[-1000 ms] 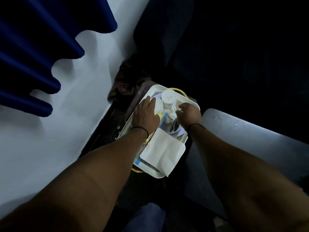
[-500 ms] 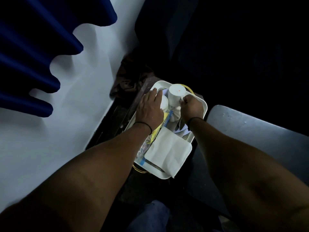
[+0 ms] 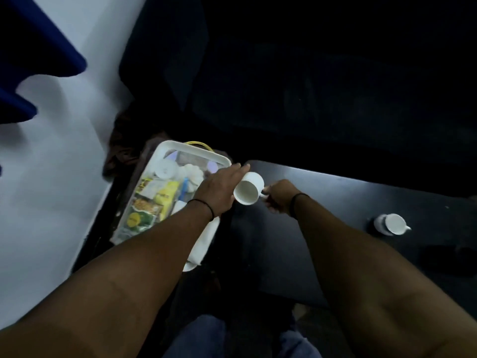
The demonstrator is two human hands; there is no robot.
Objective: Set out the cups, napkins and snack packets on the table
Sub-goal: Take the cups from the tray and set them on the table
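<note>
Your right hand pinches the handle of a white round cup, tipped on its side in the air between the white plastic tray and the dark table. Your left hand touches the cup's side, fingers straight. Yellow and green snack packets lie in the tray, maybe a white napkin too. Another white cup stands on the table

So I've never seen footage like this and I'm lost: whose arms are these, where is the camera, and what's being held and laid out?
The camera sits on a person's head, looking down, so the two arms are their own. The right hand holds a white cup by its handle, tipped on its side in the air; the left hand rests straight fingers against it. Left of it, a white tray carries snack packets and more cups. Another cup already stands on the dark table.
</note>
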